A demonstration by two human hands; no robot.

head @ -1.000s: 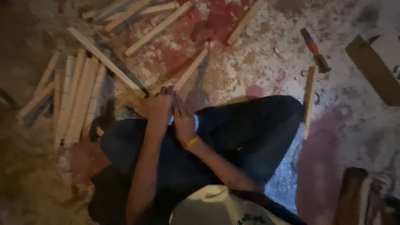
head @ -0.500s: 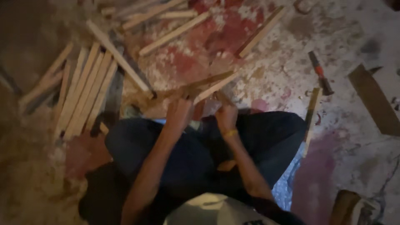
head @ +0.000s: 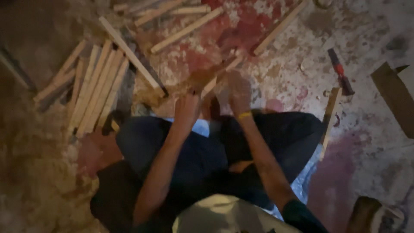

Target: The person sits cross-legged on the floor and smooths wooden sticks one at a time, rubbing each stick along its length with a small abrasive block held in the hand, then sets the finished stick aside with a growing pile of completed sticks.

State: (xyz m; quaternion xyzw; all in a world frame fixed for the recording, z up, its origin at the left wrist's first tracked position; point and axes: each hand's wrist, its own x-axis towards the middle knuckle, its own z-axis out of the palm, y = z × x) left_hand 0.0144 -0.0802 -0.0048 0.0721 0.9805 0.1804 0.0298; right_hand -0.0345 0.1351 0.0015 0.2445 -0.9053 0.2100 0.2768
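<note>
Person sat cross-legged on the floor (head: pixel 379 142), both hands out front over the knees. Left hand (head: pixel 187 108) had its fingers wrapped round the near end of a short wood strip (head: pixel 217 77), which angled up and away w/ its far end over the floor, prob. so the free end stayed workable. Right hand (head: pixel 239 92) was blurred right beside the strip; couldn't tell if fingers were closed. Cut strips lay in a loose bundle (head: pixel 97 88) to the left, within reach. Hammer (head: pixel 340 77) lay well to the right. Floor was rough concrete, red-stained, dusty; dim light.
</note>
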